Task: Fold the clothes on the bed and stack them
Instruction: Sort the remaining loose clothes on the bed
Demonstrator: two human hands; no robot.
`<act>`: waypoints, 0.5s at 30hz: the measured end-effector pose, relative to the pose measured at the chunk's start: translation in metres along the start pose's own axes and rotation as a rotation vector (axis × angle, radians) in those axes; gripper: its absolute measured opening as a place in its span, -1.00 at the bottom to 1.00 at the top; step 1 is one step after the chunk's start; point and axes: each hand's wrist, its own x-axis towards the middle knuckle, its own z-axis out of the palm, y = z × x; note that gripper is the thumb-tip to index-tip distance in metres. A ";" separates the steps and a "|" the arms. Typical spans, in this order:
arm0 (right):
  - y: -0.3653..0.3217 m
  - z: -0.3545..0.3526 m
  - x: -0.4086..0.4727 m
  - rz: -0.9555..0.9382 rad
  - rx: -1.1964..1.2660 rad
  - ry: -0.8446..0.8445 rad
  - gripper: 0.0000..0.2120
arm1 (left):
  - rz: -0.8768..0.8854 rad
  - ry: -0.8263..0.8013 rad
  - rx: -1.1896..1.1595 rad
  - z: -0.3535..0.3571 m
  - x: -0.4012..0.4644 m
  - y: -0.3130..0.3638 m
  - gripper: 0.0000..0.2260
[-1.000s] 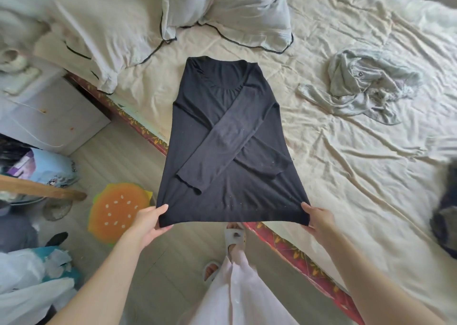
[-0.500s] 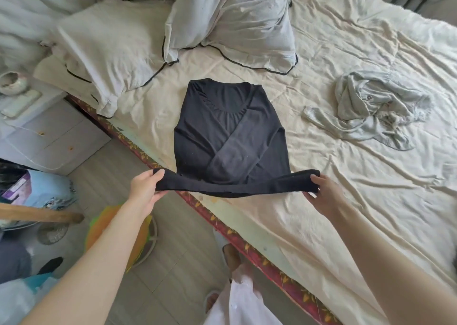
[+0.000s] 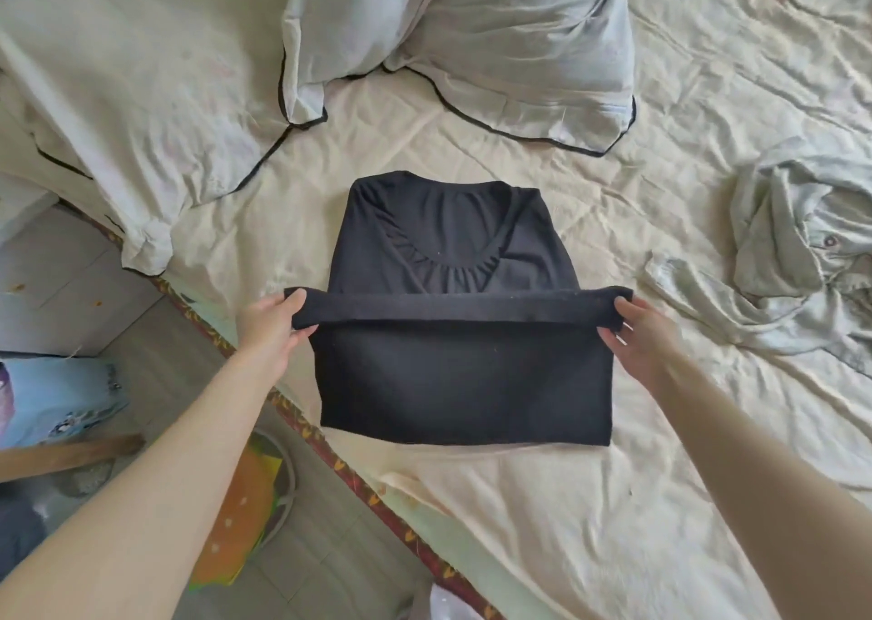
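**Hem carried toward the collar for the cross fold**

The wide bed (image 3: 613, 501) under its creased cream sheet gives a flat surface to fold on. At centre lies the black long-sleeved knit top (image 3: 453, 251), neckline toward 12 o'clock. Its hem is lifted taut so the fold should land square. A crumpled pale grey shirt (image 3: 802, 242) waits at 3 o'clock. The left hand (image 3: 271, 324) pinches one hem corner in its grip and the right hand (image 3: 639, 331) the other.

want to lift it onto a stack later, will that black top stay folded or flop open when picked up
Likely floppy: the black top drapes limply between the left hand and right hand. Probably light, since fingertip pinches carry its hem. Thin knit; support it underneath or the fold may slide open.
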 end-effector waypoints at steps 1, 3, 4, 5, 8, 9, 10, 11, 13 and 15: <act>-0.007 0.009 0.009 -0.009 0.005 0.010 -0.82 | 0.008 -0.013 -0.005 0.008 0.009 0.007 -0.92; -0.023 0.027 0.026 -0.032 0.023 0.034 -0.78 | 0.027 -0.021 -0.026 0.024 0.025 0.022 -0.92; -0.031 0.036 0.034 -0.041 0.033 0.045 -0.76 | 0.041 -0.017 -0.038 0.032 0.034 0.030 -0.92; -0.038 0.045 0.042 -0.046 0.039 0.053 -0.74 | 0.053 -0.014 -0.048 0.039 0.042 0.038 -0.91; -0.055 0.068 0.068 -0.041 0.048 0.070 -0.74 | 0.059 -0.017 -0.063 0.061 0.066 0.059 -0.98; -0.058 0.076 0.076 -0.038 0.045 0.085 -0.79 | 0.048 -0.015 -0.069 0.067 0.075 0.064 -0.93; -0.061 0.083 0.084 -0.035 0.049 0.095 -0.87 | 0.030 -0.017 -0.082 0.074 0.083 0.069 -0.89; -0.064 0.089 0.093 -0.022 0.062 0.103 -0.95 | 0.009 -0.014 -0.103 0.080 0.091 0.072 -0.87; -0.068 0.098 0.107 0.018 0.133 0.089 -0.89 | -0.047 0.021 -0.147 0.092 0.106 0.076 -0.87; -0.070 0.103 0.119 0.074 0.264 0.052 -0.86 | -0.107 0.055 -0.192 0.100 0.117 0.079 -0.90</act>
